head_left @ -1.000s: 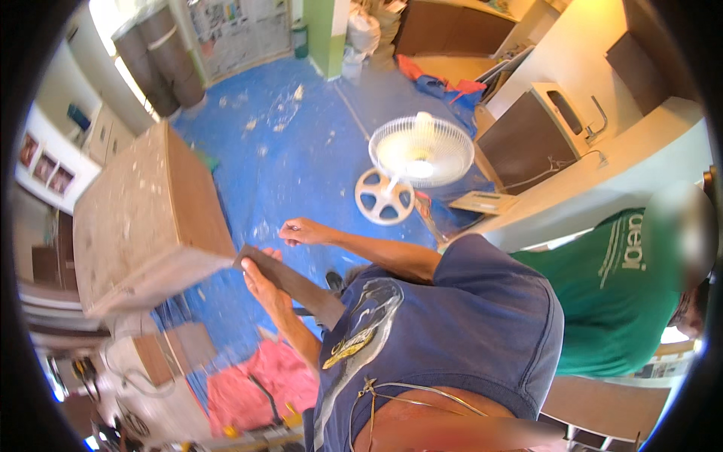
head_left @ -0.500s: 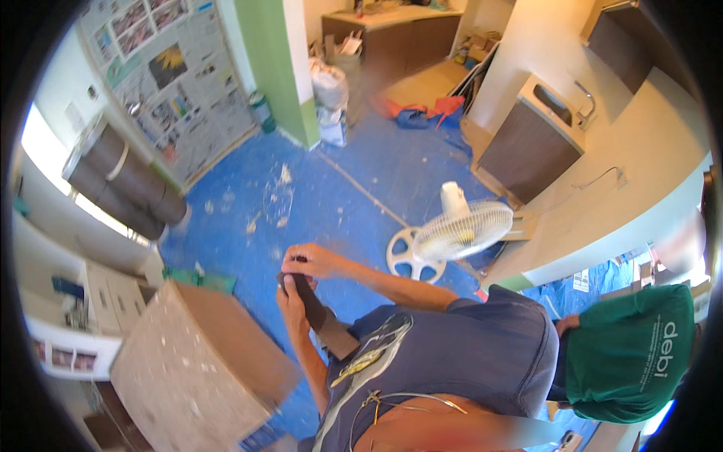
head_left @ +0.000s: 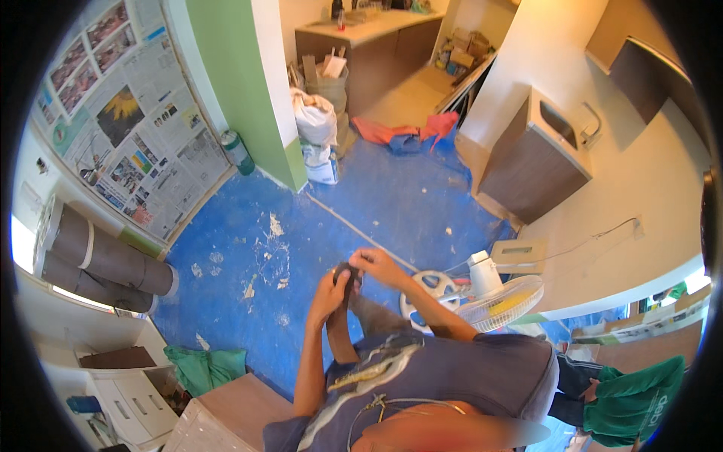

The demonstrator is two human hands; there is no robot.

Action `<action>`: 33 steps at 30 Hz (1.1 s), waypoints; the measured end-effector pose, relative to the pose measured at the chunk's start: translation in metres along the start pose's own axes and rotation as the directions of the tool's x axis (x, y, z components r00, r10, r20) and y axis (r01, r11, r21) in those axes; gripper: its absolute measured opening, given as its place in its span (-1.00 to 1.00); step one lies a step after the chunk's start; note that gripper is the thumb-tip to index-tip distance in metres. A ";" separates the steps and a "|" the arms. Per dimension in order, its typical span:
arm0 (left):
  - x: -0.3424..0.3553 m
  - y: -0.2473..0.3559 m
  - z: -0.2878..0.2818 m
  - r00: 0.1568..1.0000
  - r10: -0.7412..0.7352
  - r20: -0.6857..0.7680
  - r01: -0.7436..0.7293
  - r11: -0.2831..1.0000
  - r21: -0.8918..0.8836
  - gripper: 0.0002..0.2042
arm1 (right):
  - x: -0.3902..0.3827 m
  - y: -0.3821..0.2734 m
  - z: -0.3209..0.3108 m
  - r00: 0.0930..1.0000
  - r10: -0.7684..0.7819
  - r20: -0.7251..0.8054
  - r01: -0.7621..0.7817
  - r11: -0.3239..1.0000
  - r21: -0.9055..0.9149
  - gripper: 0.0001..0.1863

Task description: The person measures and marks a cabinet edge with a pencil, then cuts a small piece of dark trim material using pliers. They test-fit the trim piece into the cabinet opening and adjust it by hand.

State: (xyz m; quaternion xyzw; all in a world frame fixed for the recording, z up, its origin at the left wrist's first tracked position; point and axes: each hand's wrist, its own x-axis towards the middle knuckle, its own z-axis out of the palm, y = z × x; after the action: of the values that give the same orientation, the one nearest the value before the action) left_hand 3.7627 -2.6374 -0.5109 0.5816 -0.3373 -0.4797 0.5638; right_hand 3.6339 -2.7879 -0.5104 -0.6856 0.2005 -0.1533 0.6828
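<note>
My left hand [head_left: 327, 298] is closed around a dark brown flat strip [head_left: 341, 331], near its upper end. The strip hangs down in front of my shirt, and its surface looks like sandpaper or thin sheet, which I cannot tell for sure. My right hand [head_left: 376, 269] pinches at the strip's top end, thumb and fingers together, just to the right of my left hand. Both hands are out in front of my body, above the blue floor sheet [head_left: 226, 226].
A white fan [head_left: 501, 297] and a white spoked wheel-like base [head_left: 431, 290] stand to the right. A cardboard-coloured box [head_left: 233, 414] and green cloth [head_left: 205, 369] lie at lower left. Brown rolls [head_left: 113, 260] lean left. A person in green [head_left: 640, 399] is at lower right.
My view has shifted, so the room sits differently in it. My hands have come to the right, and the strip now hangs more steeply. The person in green appears lower.
</note>
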 end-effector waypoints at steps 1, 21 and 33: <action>0.028 -0.005 -0.003 1.000 0.024 -0.011 -0.025 0.999 -0.038 -0.69 | 0.023 0.005 -0.015 0.999 0.032 0.005 -0.032 0.999 -0.002 -0.73; 0.602 0.129 -0.049 0.961 -0.117 0.250 0.118 0.993 0.008 -0.65 | 0.397 0.000 -0.411 0.906 0.139 -0.400 -0.065 0.979 0.194 -0.65; 1.005 0.254 -0.055 0.966 0.078 0.245 -0.094 0.994 0.055 -0.65 | 0.374 0.311 -0.604 0.164 0.823 -0.543 -0.655 0.503 0.564 -0.70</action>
State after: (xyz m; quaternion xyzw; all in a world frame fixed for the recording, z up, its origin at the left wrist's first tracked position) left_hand 4.1662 -3.5916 -0.4457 0.5218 -0.4440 -0.5109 0.5192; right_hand 3.6471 -3.4935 -0.8318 -0.2878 0.7607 -0.0924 0.5745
